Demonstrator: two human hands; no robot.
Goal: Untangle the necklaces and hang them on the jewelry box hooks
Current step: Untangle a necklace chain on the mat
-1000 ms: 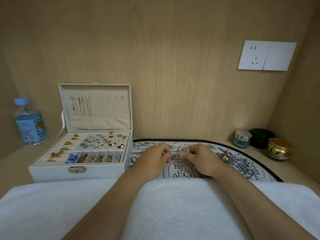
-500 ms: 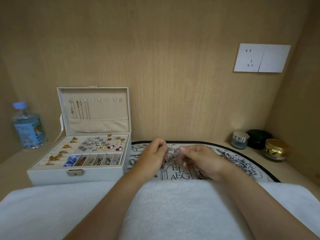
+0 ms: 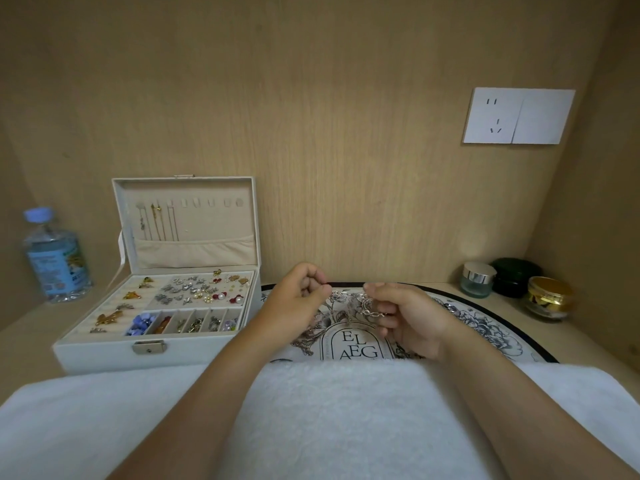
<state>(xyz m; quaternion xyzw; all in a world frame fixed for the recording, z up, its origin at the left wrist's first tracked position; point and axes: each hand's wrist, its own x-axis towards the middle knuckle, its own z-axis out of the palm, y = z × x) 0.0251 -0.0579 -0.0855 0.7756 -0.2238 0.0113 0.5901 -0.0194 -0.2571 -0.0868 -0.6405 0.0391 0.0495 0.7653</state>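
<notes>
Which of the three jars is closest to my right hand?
The silver-lidded clear glass jar, leftmost; the dark green jar and gold-lidded jar sit farther right.

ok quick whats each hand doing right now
left hand: fingers curled, pinching the necklace chain
right hand: fingers curled, pinching the same chain further along

Necklaces (image 3: pixel 311 336) partly behind the left hand (image 3: pixel 298 303); mat lettering (image 3: pixel 353 344) half under towel (image 3: pixel 332 410).

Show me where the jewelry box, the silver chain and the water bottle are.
jewelry box (image 3: pixel 194 351): head view, on its front wall.
silver chain (image 3: pixel 372 311): head view, on its thick links.
water bottle (image 3: pixel 57 268): head view, on its blue label.
</notes>
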